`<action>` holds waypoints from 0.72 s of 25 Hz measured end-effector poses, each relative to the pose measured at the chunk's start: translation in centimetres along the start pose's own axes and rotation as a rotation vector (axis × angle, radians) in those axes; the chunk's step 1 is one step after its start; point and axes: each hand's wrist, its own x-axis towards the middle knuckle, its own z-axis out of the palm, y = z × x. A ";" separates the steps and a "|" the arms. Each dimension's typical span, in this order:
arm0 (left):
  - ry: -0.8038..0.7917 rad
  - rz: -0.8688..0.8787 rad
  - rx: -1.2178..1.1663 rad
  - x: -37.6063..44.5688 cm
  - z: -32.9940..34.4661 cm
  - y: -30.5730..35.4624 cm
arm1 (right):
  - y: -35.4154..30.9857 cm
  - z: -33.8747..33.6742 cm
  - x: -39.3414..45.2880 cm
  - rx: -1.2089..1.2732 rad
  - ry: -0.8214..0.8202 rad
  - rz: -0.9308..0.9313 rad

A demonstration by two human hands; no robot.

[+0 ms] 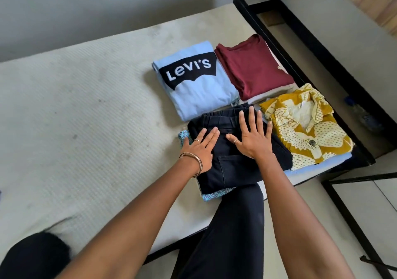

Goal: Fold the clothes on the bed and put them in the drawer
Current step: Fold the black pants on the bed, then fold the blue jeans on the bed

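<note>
Clothes: the dark trousers (234, 149) lie folded at the near edge of the bed (86, 106), and both hands, left (200, 147) and right (252, 137), press flat on them with fingers spread, gripping nothing. Folding looks about done; next, I'd say, comes lifting the piles toward a drawer, none clearly in view. Farther back sit a yellow shirt (305, 126), a maroon top (253, 68) and a blue top (193, 81) reading "Levi's".

Maroon shirt (255, 68), mustard-and-cream patterned shirt (305, 128)
</note>
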 end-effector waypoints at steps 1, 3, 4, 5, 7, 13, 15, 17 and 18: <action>-0.018 0.038 -0.080 0.0 -0.6 -0.1 | -0.4 -0.7 0.1 0.017 -0.047 0.037; -0.026 0.141 -0.221 -0.9 -2.0 -1.0 | -2.3 -2.4 0.1 0.059 -0.087 0.171; -0.004 0.171 -0.267 -2.0 -2.6 -1.9 | -4.0 -3.1 -0.1 0.093 -0.063 0.241; 0.022 0.172 -0.295 -3.6 -2.6 -3.4 | -6.4 -3.4 -0.7 0.128 -0.003 0.286; 0.056 0.105 -0.310 -6.2 -1.9 -6.7 | -10.2 -3.7 -1.9 0.178 0.204 0.285; 0.209 -0.407 -0.587 -21.1 4.0 -22.4 | -27.1 -0.5 -5.3 0.541 0.132 -0.100; 0.331 -0.596 -0.695 -26.7 6.3 -26.8 | -32.7 1.2 -6.8 0.603 0.057 -0.226; 0.477 -0.820 -0.740 -32.2 8.8 -31.1 | -38.4 3.2 -8.3 0.588 -0.043 -0.401; 0.535 -0.945 -0.714 -34.8 10.2 -33.1 | -41.2 4.1 -9.1 0.571 -0.107 -0.481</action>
